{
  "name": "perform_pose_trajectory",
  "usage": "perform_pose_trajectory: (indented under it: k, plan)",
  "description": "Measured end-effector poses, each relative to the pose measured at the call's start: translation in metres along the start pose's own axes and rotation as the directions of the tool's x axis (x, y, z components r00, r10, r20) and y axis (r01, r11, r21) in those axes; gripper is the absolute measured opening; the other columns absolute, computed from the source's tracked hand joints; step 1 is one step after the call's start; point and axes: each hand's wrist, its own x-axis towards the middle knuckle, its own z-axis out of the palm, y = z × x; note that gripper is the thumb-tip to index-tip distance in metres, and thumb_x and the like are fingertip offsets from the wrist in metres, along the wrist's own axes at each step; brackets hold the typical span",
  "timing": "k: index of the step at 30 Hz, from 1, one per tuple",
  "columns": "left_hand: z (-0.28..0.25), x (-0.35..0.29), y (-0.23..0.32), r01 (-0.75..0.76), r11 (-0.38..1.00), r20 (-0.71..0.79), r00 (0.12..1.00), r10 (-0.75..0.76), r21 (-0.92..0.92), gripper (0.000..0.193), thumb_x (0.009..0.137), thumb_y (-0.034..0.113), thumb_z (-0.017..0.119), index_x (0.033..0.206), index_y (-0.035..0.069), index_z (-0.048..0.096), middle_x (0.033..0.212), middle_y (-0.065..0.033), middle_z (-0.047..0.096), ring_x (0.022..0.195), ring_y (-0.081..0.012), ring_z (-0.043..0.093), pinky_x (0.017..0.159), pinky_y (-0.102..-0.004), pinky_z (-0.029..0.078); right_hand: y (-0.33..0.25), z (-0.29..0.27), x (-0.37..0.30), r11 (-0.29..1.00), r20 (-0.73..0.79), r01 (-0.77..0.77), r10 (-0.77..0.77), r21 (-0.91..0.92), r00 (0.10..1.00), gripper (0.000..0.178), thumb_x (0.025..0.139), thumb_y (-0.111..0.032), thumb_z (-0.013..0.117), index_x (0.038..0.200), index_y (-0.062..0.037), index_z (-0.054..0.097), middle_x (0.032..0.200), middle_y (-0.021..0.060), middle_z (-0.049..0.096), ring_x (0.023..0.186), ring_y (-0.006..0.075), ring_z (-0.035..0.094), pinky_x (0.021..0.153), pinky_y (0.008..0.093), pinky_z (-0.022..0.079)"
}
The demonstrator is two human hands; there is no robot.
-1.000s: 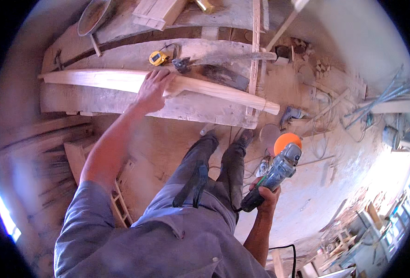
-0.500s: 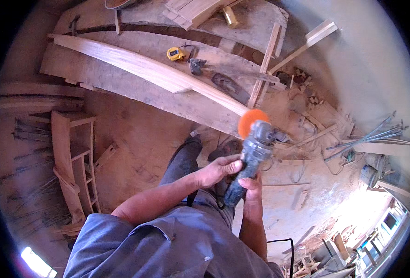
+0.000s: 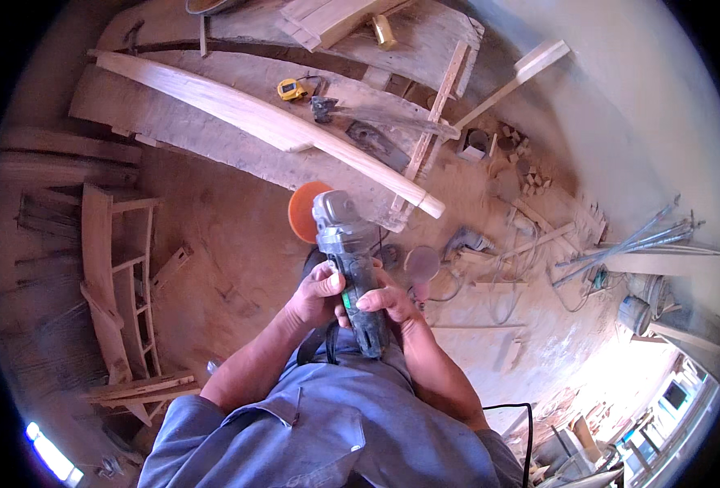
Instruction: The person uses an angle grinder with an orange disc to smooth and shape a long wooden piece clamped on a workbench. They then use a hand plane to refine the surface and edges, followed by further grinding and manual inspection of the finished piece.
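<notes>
Hands clamp together on a grey angle grinder (image 3: 350, 272) near the body: left hand (image 3: 319, 294), right hand (image 3: 388, 305). Its orange sanding disc (image 3: 305, 213) points toward the far bench (image 3: 173, 122) carrying a curved plank (image 3: 270, 126).

Both hands (image 3: 352, 294) grip an angle grinder (image 3: 345, 260) above a plank (image 3: 262, 122)

Bare dusty floor (image 3: 238, 236) open left of hands, long curved plank (image 3: 270, 122) barring ahead, cords (image 3: 498, 285) cluttering right

Grinder (image 3: 352, 268) rear hidden by hands; cord (image 3: 514, 423) cut off.
</notes>
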Motion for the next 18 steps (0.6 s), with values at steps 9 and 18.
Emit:
perform_pose_trajectory:
  k: [9,18]
  plan:
    - [-0.018,0.018,0.027,-0.285,0.957,-0.32,0.904,0.284,0.045,0.053,0.079,0.025,0.085,0.119,-0.005,0.068,0.107,-0.0141,0.074,0.094,-0.0259,0.073,0.09,-0.0404,0.058,-0.044,-0.011,0.058,0.521,0.003,-0.042,0.086,-0.853,0.996,0.057,0.094,-0.029,0.076,0.139,0.0041,0.063,0.133,0.0139,0.069,0.121,0.0245,0.064,0.113,0.0347,0.042]
    - [-0.073,0.049,0.127,-0.108,0.881,-0.618,0.673,0.406,0.461,0.029,0.077,0.022,0.083,0.095,0.004,0.071,0.083,-0.0039,0.071,0.074,-0.0135,0.066,0.069,-0.0314,0.052,-0.147,-0.048,0.125,0.243,-0.374,-0.3,-0.753,-0.923,0.542,0.04,0.094,-0.018,0.065,0.129,0.0019,0.072,0.122,0.0238,0.075,0.116,0.0335,0.073,0.102,0.0406,0.055]
